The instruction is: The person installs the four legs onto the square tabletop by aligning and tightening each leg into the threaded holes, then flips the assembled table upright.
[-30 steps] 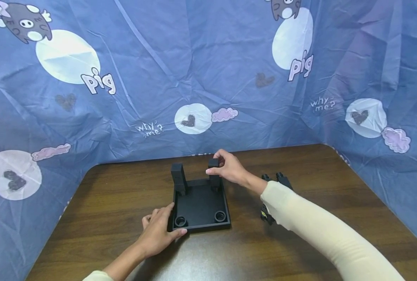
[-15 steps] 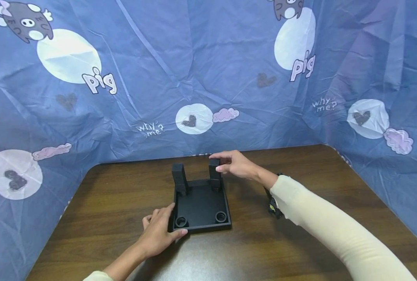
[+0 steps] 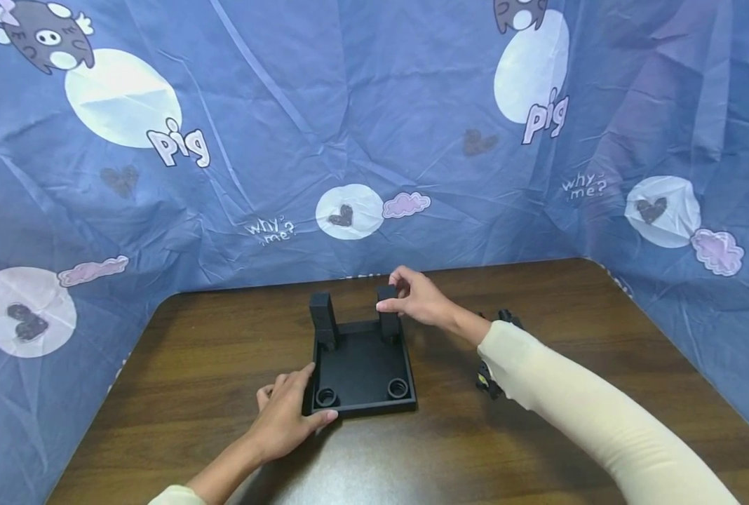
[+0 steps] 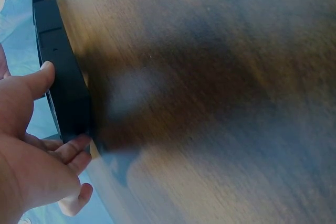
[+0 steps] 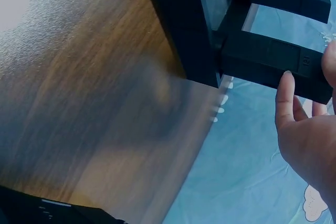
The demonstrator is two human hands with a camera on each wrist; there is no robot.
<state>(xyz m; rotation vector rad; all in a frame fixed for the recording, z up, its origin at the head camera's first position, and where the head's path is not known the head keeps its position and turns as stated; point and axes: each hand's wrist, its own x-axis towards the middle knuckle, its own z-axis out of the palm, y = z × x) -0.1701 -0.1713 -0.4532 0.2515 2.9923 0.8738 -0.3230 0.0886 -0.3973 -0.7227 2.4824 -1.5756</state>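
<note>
A black square base (image 3: 362, 372) with a raised rim lies on the wooden table, two ringed, threaded sockets (image 3: 397, 388) at its near corners. From its far corners rise two blocky black legs, the left leg (image 3: 324, 322) standing untouched. My right hand (image 3: 421, 301) pinches the top of the right leg (image 3: 388, 326) between thumb and fingers. In the right wrist view, a fingertip lies on the side of that leg (image 5: 262, 59). My left hand (image 3: 282, 424) grips the near left corner of the base, its thumb on the front wall (image 4: 60, 72) and fingers along the left side.
Right of the base, partly hidden by my right sleeve (image 3: 557, 379), lie black parts (image 3: 510, 317) and a small black piece with a yellow-green mark (image 3: 487, 381). A blue printed cloth (image 3: 362, 140) hangs behind the table's far edge.
My right hand shifted slightly right with its fingers reaching over the leg, then curled them back around its top. My left hand and the base have stayed in place.
</note>
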